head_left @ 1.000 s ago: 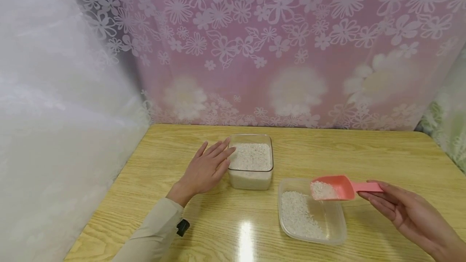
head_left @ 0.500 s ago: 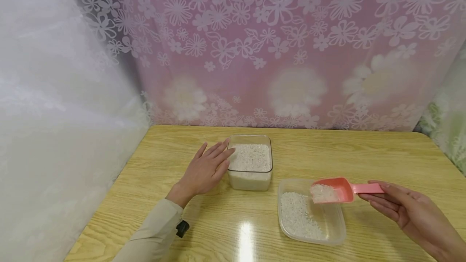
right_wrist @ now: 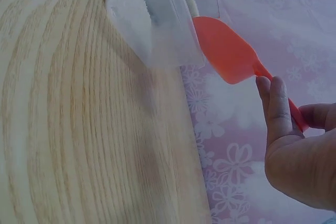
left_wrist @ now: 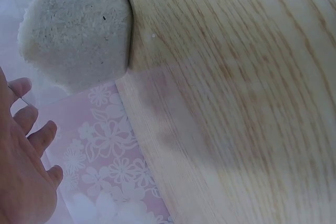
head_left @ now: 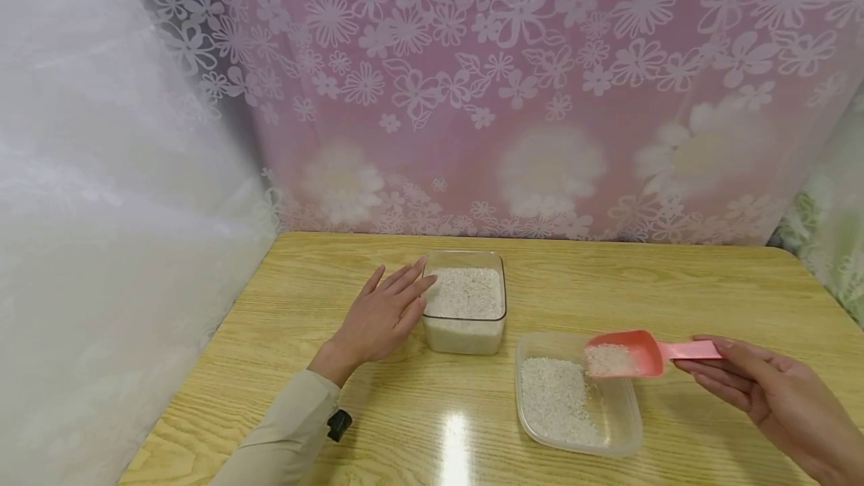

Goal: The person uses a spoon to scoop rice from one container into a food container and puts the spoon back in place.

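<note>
My right hand [head_left: 776, 396] pinches the handle of a pink-red scoop [head_left: 644, 355] between thumb and fingers. Some white rice [head_left: 610, 360] lies in the scoop, which hovers over the right back part of a shallow clear plastic container [head_left: 614, 441]. Rice [head_left: 553, 403] is heaped toward that container's left side. With fingers extended, my left hand [head_left: 378, 317] rests against the left rim of a clear square container [head_left: 466, 336] that is well filled with rice. In the left wrist view, the left fingertips [left_wrist: 26, 116] are at this container's edge.
Both containers stand on a wood-grain table [head_left: 256, 366], the filled one farther back and left. A pink floral curtain [head_left: 432, 96] hangs behind the table, and a whitish sheet [head_left: 121, 171] hangs along the left side. A small black object [head_left: 339, 424] shows beside the left cuff.
The scoop and right hand have shifted slightly to the right and a little down in the head view, still over the shallow container. My left hand has stayed in place.
</note>
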`<state>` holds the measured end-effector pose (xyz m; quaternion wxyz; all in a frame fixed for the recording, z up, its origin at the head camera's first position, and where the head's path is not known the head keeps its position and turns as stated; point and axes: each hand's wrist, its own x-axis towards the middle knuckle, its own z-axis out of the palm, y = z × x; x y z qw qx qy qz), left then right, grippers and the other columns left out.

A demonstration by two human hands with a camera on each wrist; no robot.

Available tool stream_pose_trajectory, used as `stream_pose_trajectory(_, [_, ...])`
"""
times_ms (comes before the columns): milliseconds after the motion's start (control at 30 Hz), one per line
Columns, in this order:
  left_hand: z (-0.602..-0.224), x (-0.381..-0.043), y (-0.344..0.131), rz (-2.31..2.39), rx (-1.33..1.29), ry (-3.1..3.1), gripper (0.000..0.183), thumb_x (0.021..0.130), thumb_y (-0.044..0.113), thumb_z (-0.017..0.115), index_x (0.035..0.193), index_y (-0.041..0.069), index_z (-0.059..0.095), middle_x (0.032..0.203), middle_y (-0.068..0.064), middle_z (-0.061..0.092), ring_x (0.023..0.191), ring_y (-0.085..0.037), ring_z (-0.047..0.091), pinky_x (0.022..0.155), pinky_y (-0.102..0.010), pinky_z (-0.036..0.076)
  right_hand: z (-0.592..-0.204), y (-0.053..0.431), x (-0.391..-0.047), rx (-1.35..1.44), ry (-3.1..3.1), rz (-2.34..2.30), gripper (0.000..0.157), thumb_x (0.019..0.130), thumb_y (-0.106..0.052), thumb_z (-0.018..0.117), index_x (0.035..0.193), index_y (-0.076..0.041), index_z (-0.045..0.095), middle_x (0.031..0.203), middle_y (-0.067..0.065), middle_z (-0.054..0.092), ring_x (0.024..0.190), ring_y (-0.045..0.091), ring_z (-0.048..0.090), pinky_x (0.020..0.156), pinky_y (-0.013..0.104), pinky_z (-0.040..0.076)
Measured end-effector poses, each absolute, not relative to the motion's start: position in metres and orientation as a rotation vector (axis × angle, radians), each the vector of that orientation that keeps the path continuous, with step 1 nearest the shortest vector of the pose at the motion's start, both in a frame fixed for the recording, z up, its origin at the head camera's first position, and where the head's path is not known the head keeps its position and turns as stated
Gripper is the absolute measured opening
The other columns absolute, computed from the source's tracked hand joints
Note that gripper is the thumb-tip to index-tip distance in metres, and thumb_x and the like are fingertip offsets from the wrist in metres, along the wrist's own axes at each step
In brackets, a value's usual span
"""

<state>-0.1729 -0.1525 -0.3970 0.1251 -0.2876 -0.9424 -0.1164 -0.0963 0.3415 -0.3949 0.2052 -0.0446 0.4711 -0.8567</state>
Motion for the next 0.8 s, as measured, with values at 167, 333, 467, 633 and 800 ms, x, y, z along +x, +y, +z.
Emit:
stream_pose_trajectory(167, [-0.3975, -0.1735, -0.1528, -0.344, -0.842, -2.738, 0.051, 0.105, 0.044, 0.021, 0.146, 0.024, 0.043, 0.155, 0.003, 0.025, 0.140, -0.015, 0.027, 0.114, -0.047, 0.010, -0.3951, 0.3452, -0.0957, -0.155, 1.428, -2.369, 0.041, 0.106, -0.013, 0.030, 0.115, -0.012, 0.070, 0.111, 0.010, 0.068, 0.104, 0.023, 0.065, 0.087, 0.034, 0.051])
stream_pose_trajectory(333, [-0.3985, -0.1740, -0.1530, -0.351, -0.844, -2.731, 0.050, 0.105, 0.044, 0.023, 0.146, 0.024, 0.044, 0.155, 0.000, 0.027, 0.139, -0.016, 0.028, 0.114, -0.048, 0.010, -0.3939, 0.3482, -0.0955, -0.144, 1.503, -2.357, 0.039, 0.106, -0.012, 0.032, 0.114, -0.014, 0.070, 0.108, 0.008, 0.069, 0.101, 0.023, 0.066, 0.084, 0.034, 0.052])
stream_pose_trajectory(467, [-0.3988, -0.1736, -0.1529, -0.362, -0.842, -2.736, 0.051, 0.105, 0.044, 0.021, 0.146, 0.024, 0.044, 0.155, 0.001, 0.027, 0.139, -0.015, 0.027, 0.114, -0.047, 0.010, -0.3923, 0.3501, -0.0940, -0.157, 1.524, -2.359, 0.040, 0.106, -0.011, 0.031, 0.114, -0.013, 0.070, 0.108, 0.009, 0.069, 0.100, 0.024, 0.066, 0.083, 0.035, 0.052])
stream_pose_trajectory(633, [-0.3991, -0.1736, -0.1530, -0.357, -0.836, -2.740, 0.050, 0.105, 0.043, 0.021, 0.146, 0.024, 0.043, 0.156, 0.004, 0.024, 0.140, -0.014, 0.026, 0.114, -0.047, 0.009, -0.3898, 0.3505, -0.0917, -0.136, 1.544, -2.375, 0.038, 0.105, -0.011, 0.034, 0.113, -0.015, 0.071, 0.106, 0.009, 0.070, 0.098, 0.024, 0.067, 0.081, 0.036, 0.053])
stream_pose_trajectory(800, [-0.3991, -0.1739, -0.1529, -0.356, -0.840, -2.731, 0.049, 0.105, 0.042, 0.025, 0.146, 0.024, 0.044, 0.155, 0.002, 0.026, 0.139, -0.015, 0.027, 0.114, -0.048, 0.011, -0.3859, 0.3482, -0.0893, -0.102, 1.682, -2.344, 0.037, 0.105, -0.011, 0.036, 0.109, -0.018, 0.072, 0.102, 0.008, 0.071, 0.094, 0.024, 0.068, 0.078, 0.035, 0.054])
